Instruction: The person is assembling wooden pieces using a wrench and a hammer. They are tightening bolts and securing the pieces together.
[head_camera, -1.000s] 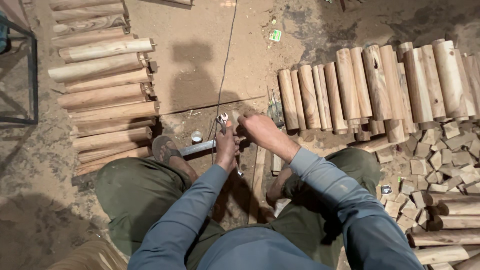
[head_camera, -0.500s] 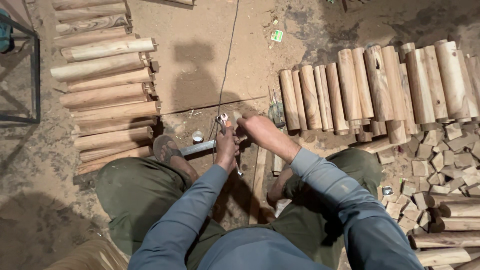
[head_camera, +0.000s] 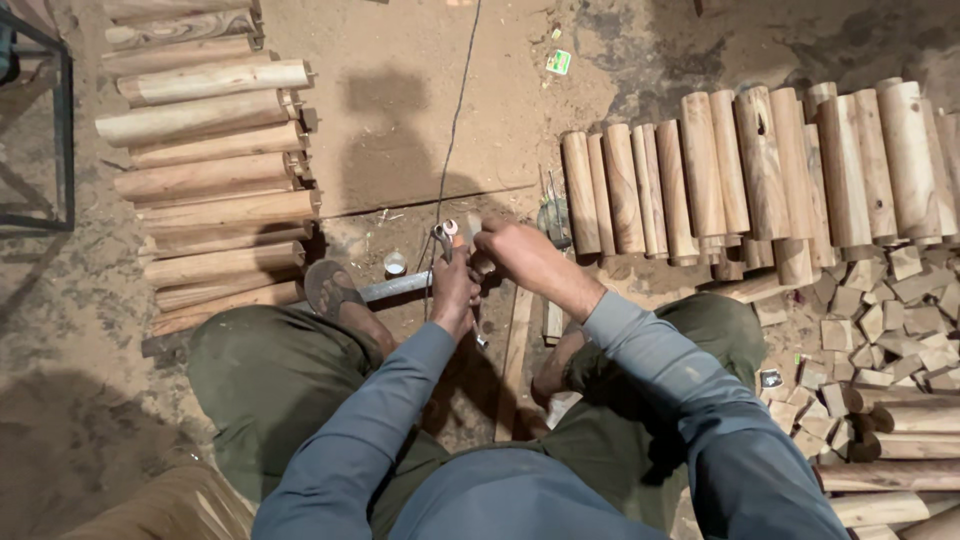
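Observation:
My left hand (head_camera: 455, 290) is closed around a metal spanner (head_camera: 444, 235), whose open jaw points up past my knuckles. My right hand (head_camera: 510, 250) sits just to the right of it, fingers curled over something small near the spanner's head; what is in it is hidden. A grey metal bar (head_camera: 395, 288) lies across the ground from my sandalled foot (head_camera: 330, 290) towards my left hand. I squat on a dirt floor, knees in olive trousers either side of my arms.
Rounded wooden billets (head_camera: 215, 180) are stacked in a row at left, another row (head_camera: 760, 170) at right. Small cut wood blocks (head_camera: 880, 320) are heaped at the right. A thin cable (head_camera: 455, 120) runs up the floor. A small white cap (head_camera: 395, 264) lies near the bar.
Both hands stay in the same spot at the spanner; only slight shifts of the fingers show.

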